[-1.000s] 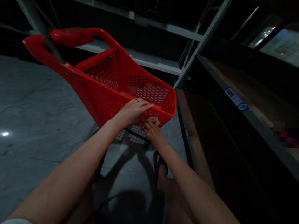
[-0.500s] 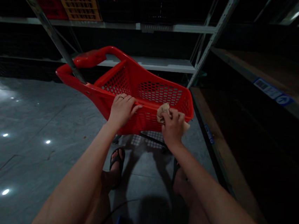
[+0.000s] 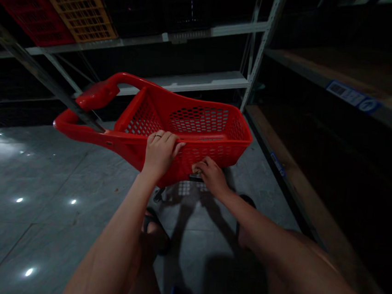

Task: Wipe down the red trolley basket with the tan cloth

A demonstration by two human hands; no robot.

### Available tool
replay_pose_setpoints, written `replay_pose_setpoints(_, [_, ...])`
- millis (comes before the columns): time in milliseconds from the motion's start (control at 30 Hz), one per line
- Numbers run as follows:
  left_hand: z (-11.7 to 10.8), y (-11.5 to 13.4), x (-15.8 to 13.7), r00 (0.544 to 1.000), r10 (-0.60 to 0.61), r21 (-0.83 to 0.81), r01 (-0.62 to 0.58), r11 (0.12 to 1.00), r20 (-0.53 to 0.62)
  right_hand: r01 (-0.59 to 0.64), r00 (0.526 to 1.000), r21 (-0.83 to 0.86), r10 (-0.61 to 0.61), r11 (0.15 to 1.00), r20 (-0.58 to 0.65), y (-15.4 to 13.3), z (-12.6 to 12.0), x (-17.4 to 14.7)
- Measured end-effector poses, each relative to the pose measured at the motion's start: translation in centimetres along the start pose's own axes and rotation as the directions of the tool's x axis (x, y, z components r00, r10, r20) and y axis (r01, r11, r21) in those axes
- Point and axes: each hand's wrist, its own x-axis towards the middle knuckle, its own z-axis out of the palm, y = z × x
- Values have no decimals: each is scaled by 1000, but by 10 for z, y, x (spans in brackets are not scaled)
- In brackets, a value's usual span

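Observation:
A red plastic shopping cart with perforated basket walls stands before me, its handle end to the left. My left hand is closed over the near rim, fingers hooked to the inner side and a ring on one finger. Lower down, against the outside of the near basket wall, my right hand grips a beige cloth, mostly hidden by the fingers. The basket's visible inside holds nothing.
A dark pole slants across the cart's handle. Metal shelving with a yellow crate and a red crate stands behind. Wooden-edged shelves run along the right. My sandalled feet are on the grey tiled floor.
My right hand with the cloth has moved from the near rim down and slightly left, onto the outer wall. My left hand stays on the rim. The view has shifted and tilted a little.

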Motion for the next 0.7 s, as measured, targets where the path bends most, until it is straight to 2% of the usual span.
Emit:
replay_pose_setpoints(67, [0, 2, -1, 1000, -1, -17, 1, 1000, -9, 48, 980, 56, -36, 997, -193, -10, -21, 16])
replay_pose_setpoints(167, [0, 4, -2, 1000, -7, -50, 6, 999, -5, 100, 910, 94, -53, 991, -412, -22, -48, 32])
replay_pose_setpoints(300, [-2, 8, -3, 1000, -13, -50, 13, 999, 4, 154, 816, 121, -57, 981, -576, -36, -67, 37])
replay_pose_setpoints(367, [-6, 12, -4, 1000, -12, -46, 12, 999, 12, 143, 765, 106, -42, 984, -642, -41, -71, 37])
replay_pose_setpoints(400, [-8, 14, -5, 1000, -8, -48, 9, 999, 21, 130, 755, 93, -38, 987, -654, -43, -71, 37])
replay_pose_setpoints(433, [-10, 17, -5, 1000, -4, -50, 6, 999, 31, 114, 766, 76, -40, 991, -642, -44, -69, 37])
replay_pose_setpoints(500, [-13, 21, -6, 999, 0, -57, 3, 998, 52, 97, 844, 21, -71, 995, -531, -42, -59, 34])
replay_pose_setpoints(567, [-15, 24, -7, 998, -5, -71, 10, 997, 63, 95, 933, -61, -110, 994, -342, -38, -41, 28])
replay_pose_setpoints(600, [-15, 25, -8, 998, -9, -81, 14, 997, 65, 100, 963, -105, -123, 989, -239, -35, -29, 23])
replay_pose_setpoints(700, [-15, 26, -9, 998, -4, -96, 10, 995, 57, 144, 990, -206, -142, 968, 26, -25, 7, 2])
